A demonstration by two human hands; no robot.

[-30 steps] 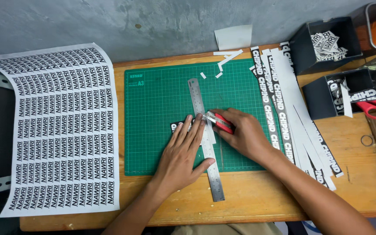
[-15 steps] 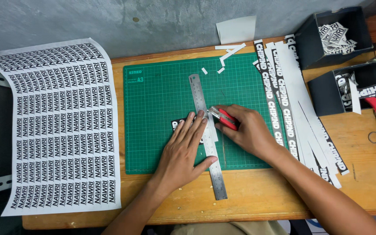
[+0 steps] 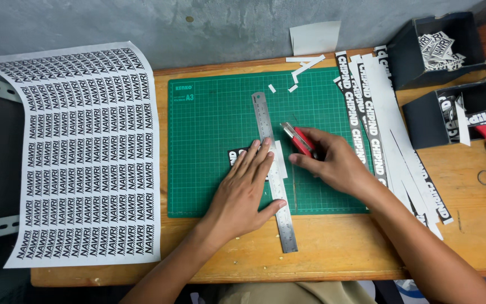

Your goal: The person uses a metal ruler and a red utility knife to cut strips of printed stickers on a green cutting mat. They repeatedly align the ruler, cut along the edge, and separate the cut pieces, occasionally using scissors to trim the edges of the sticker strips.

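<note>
A: Left hand (image 3: 242, 188)?
B: Flat, fingers spread, pinning ruler (image 3: 274, 169) over the sticker strip (image 3: 237, 156) at frame centre, so neither shifts.
A: Right hand (image 3: 330, 163)?
B: Clenched around the red knife (image 3: 297, 138), tip just beside the ruler's right edge, on the mat (image 3: 209, 124).

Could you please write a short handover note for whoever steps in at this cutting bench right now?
Left hand: flat on the steel ruler, pinning it over a small printed strip on the green cutting mat.
Right hand: gripping a red utility knife, tip beside the ruler's right edge.
Done: long cut strips piled right of the mat; small cut labels in the black boxes.
Left: the strip under the ruler, and the big printed sheet on the left looks uncut.
</note>
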